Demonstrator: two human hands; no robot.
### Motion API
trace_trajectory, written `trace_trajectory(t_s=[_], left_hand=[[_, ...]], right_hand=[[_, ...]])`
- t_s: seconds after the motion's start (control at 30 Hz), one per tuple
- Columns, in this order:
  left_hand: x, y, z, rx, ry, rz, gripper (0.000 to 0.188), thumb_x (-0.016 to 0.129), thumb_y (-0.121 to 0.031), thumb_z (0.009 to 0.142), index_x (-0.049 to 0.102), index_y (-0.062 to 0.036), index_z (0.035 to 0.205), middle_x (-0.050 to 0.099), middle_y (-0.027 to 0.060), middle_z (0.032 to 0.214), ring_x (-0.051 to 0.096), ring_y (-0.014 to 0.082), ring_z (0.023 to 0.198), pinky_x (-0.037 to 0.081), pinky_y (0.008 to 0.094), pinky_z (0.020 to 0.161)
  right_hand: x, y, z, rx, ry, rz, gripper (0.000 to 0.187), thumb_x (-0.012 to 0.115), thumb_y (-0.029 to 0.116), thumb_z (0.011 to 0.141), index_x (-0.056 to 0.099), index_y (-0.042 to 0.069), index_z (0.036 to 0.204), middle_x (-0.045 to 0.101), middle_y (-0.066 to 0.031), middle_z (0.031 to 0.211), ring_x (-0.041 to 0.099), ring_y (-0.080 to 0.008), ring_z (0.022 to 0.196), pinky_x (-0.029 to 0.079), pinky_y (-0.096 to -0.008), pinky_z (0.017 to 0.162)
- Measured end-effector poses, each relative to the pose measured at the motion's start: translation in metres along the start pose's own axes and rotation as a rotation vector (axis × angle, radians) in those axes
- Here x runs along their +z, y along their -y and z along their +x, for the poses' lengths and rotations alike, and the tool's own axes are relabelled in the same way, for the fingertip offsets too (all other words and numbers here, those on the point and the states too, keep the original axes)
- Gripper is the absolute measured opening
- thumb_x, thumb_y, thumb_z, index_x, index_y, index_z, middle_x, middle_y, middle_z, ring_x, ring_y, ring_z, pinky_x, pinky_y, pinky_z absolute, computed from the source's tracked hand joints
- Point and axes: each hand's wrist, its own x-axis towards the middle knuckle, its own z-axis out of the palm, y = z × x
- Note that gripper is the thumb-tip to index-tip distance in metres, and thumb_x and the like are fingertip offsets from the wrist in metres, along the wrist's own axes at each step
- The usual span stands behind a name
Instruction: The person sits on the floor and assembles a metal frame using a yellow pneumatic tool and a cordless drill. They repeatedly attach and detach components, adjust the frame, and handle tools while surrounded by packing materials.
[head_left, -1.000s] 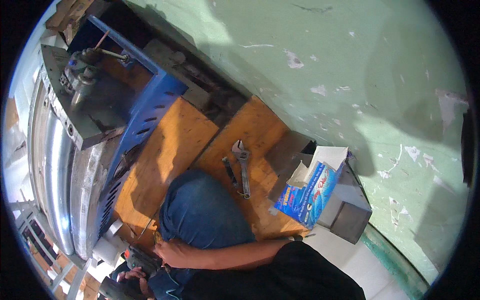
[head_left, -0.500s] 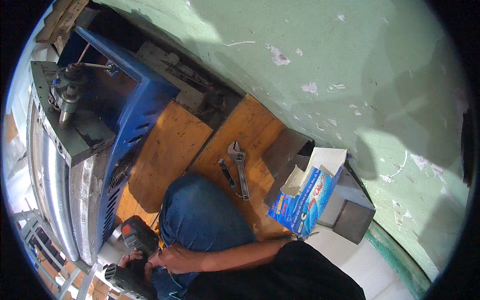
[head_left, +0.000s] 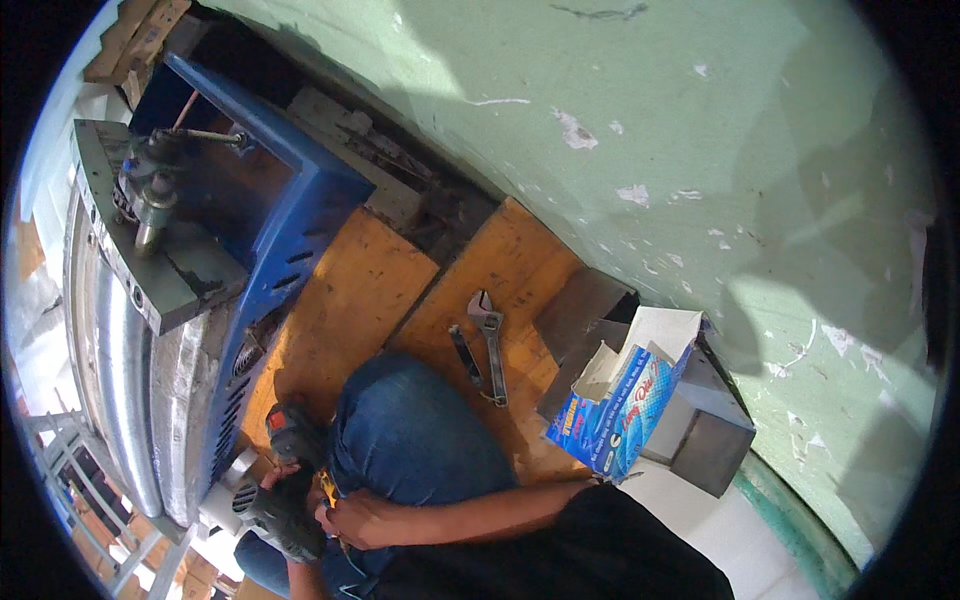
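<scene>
Low at the left, my left hand (head_left: 284, 474) is wrapped round the grip of a dark grey cordless drill (head_left: 270, 515). Its battery end (head_left: 294, 436) with a red mark points away from me, and its vented motor end lies nearer. My right hand (head_left: 358, 520) is closed beside the drill, against my jeans. A small yellow piece (head_left: 329, 488) shows at its fingers; what it belongs to is hidden. Beyond my bent knee an adjustable wrench (head_left: 491, 350) lies on the orange-brown board (head_left: 440, 325), with a narrow dark tool (head_left: 466, 356) next to it.
A blue machine housing (head_left: 290, 215) with vent slots, a metal roller (head_left: 125, 390) and a steel bracket (head_left: 190, 285) stand at the left. On the right, an open blue-and-white carton (head_left: 620, 410) leans on grey metal boxes (head_left: 712, 445). A peeling green wall (head_left: 650, 120) rises behind.
The drill has turned and risen slightly, its motor end shifting right toward my right hand. The yellow piece shows more clearly. The whole view has shifted a little.
</scene>
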Motion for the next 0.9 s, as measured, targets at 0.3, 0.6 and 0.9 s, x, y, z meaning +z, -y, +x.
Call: trace_trajectory(t_s=[0.3, 0.6, 0.9], left_hand=[[0.003, -0.026, 0.014, -0.066, -0.046, 0.042, 0.055, 0.068, -0.006, 0.089, 0.045, -0.0017, 0.139, 0.061, 0.0148, 0.129, 0.058, 0.0261, 0.12, 0.044, 0.038, 0.108], [0.011, -0.043, 0.018, -0.152, -0.029, 0.05, 0.058, 0.069, -0.006, 0.088, 0.044, -0.002, 0.141, 0.061, 0.0151, 0.129, 0.058, 0.0261, 0.119, 0.044, 0.038, 0.107], [0.012, -0.045, 0.015, -0.185, -0.006, 0.054, 0.061, 0.07, -0.006, 0.088, 0.042, -0.0023, 0.142, 0.061, 0.0153, 0.129, 0.059, 0.0261, 0.119, 0.045, 0.038, 0.107]], right_hand=[[-0.008, 0.003, -0.005, -0.074, -0.115, 0.041, 0.013, 0.067, 0.01, 0.079, 0.066, 0.0, 0.086, 0.07, -0.0239, 0.077, 0.071, -0.0408, 0.073, 0.056, -0.0483, 0.063], [-0.023, 0.011, -0.008, -0.047, -0.05, 0.017, 0.014, 0.068, 0.009, 0.079, 0.068, -0.003, 0.085, 0.07, -0.0249, 0.079, 0.072, -0.041, 0.076, 0.058, -0.0493, 0.067], [-0.04, 0.021, -0.014, 0.007, 0.014, 0.054, 0.014, 0.064, 0.009, 0.082, 0.07, -0.001, 0.091, 0.07, -0.0252, 0.081, 0.071, -0.0421, 0.077, 0.058, -0.0501, 0.068]])
